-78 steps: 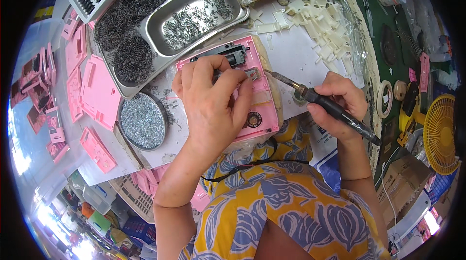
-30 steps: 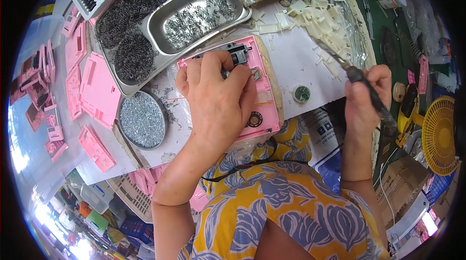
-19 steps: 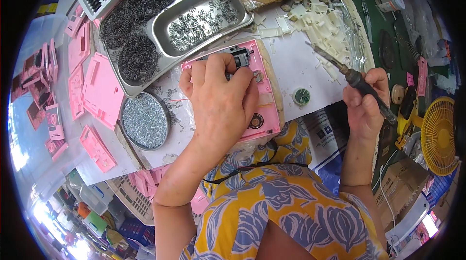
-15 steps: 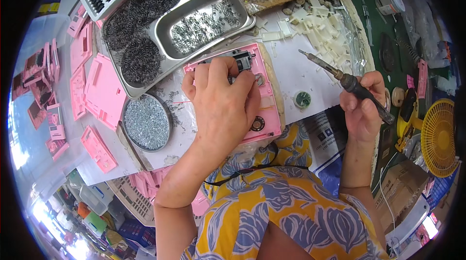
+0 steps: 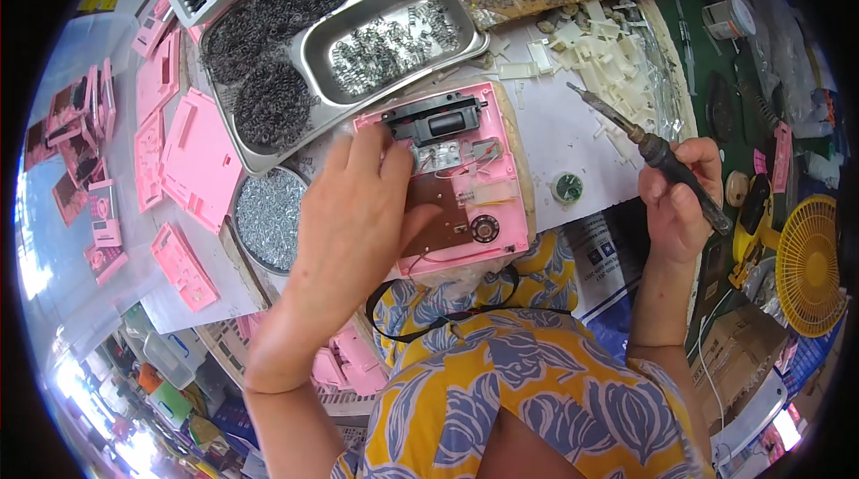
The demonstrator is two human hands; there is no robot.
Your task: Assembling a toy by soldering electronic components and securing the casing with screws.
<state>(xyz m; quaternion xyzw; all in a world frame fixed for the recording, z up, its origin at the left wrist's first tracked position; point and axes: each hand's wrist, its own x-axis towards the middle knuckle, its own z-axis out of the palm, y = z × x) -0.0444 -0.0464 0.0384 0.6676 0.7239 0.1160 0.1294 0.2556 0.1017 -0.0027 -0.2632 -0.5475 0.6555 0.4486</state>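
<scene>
In front of me lies an open pink plastic case (image 5: pixel 512 152) holding a brown circuit board (image 5: pixel 436 193), thin wires, a small round speaker (image 5: pixel 484 228) and a black mechanism (image 5: pixel 447 124) along its far side. My left hand (image 5: pixel 353 202) is over the case's left side, fingers bent beside the mechanism's left end. Its thumb stretches apart over the board, and nothing shows in its grasp; some fingertips are hidden. Out to the right, my right hand (image 5: pixel 676 202) grips a soldering iron (image 5: pixel 662 157) by its black handle. Its tip points far left, clear of the case.
Black springs (image 5: pixel 268 108) fill a metal tray (image 5: pixel 259 161) behind the case, with a smaller metal tray (image 5: pixel 479 39) inside. A round tin (image 5: pixel 268 220) of small metal parts stands left. White plastic pieces (image 5: pixel 591 45), a green-filled pot (image 5: pixel 566 188), pink panels (image 5: pixel 199 161) and a yellow fan (image 5: pixel 810 264) surround.
My left hand has moved left and nearer me off the black mechanism, uncovering it and the board. The soldering iron stays raised in my right hand. The whole view has shifted slightly.
</scene>
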